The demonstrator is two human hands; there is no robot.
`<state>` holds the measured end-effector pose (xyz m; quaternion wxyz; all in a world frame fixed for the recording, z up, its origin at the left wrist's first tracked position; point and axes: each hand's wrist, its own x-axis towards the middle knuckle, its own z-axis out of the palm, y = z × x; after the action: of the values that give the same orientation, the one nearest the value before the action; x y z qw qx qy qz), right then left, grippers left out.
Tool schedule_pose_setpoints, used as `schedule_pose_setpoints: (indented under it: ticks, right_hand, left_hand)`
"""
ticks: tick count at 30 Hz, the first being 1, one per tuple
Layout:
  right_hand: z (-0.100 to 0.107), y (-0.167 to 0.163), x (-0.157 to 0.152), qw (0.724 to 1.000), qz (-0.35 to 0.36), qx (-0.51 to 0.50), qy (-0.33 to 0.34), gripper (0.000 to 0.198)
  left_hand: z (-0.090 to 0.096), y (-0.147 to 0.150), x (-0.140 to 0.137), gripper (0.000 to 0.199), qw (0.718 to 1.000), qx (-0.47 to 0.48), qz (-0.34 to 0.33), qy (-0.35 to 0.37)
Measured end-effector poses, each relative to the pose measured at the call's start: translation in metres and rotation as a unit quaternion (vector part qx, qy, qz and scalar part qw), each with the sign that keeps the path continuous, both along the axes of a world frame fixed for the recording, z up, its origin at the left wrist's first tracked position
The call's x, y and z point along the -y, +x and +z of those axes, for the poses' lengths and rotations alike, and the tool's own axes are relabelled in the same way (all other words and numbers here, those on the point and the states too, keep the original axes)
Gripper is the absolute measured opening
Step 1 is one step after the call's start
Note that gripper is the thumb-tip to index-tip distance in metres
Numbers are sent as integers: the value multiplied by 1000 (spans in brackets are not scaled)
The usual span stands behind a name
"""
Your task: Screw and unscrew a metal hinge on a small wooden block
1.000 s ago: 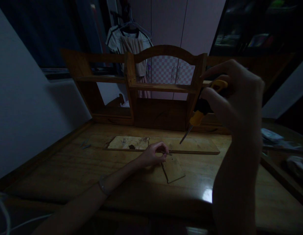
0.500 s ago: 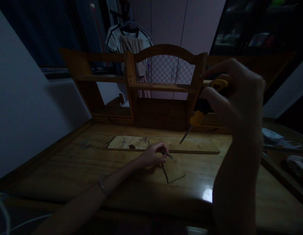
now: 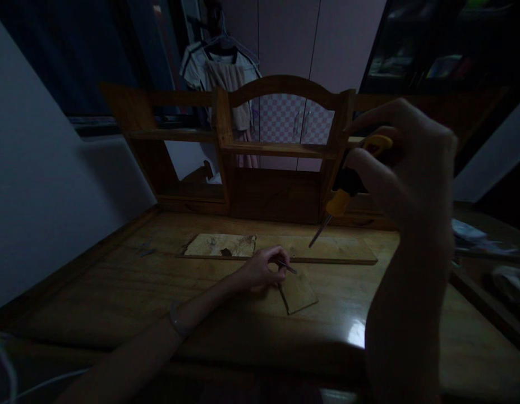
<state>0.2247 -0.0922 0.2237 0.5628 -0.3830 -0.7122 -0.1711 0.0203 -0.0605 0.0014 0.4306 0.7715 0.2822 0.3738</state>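
Note:
Raised at the right, my right hand (image 3: 411,163) is closed round the black and yellow handle of a screwdriver (image 3: 339,201). Its metal shaft slants down to the left, with the tip in the air above a long wooden board (image 3: 331,247). Low over the table, my left hand (image 3: 263,266) pinches a small thin metal piece (image 3: 288,267) between thumb and fingers; its exact kind is too small to tell. Just below those fingers lies a small square wooden piece (image 3: 299,294), partly hidden by the hand. The screwdriver tip and the metal piece are apart.
The long board has a pale, rough patch (image 3: 220,245) at its left part. Small thin metal pieces (image 3: 147,251) lie at the left of the wooden table (image 3: 116,292). A wooden shelf unit (image 3: 280,150) stands along the back. A white cable (image 3: 49,382) runs at the lower left.

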Motion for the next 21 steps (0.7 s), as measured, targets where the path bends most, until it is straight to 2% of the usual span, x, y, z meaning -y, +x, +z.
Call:
schedule_pose_setpoints:
  ticks: [8, 14, 21]
  right_hand:
    - [1, 0, 1, 1000, -3, 11, 8, 24]
    - [0, 0, 1, 1000, 2, 4, -4, 25]
    - [0, 0, 1, 1000, -1, 7, -7, 24]
  left_hand:
    - [-1, -2, -2, 18, 998, -48, 22, 45]
    - [-2, -2, -3, 13, 996, -53, 12, 76]
    - [1, -2, -4, 12, 991, -63, 42, 110]
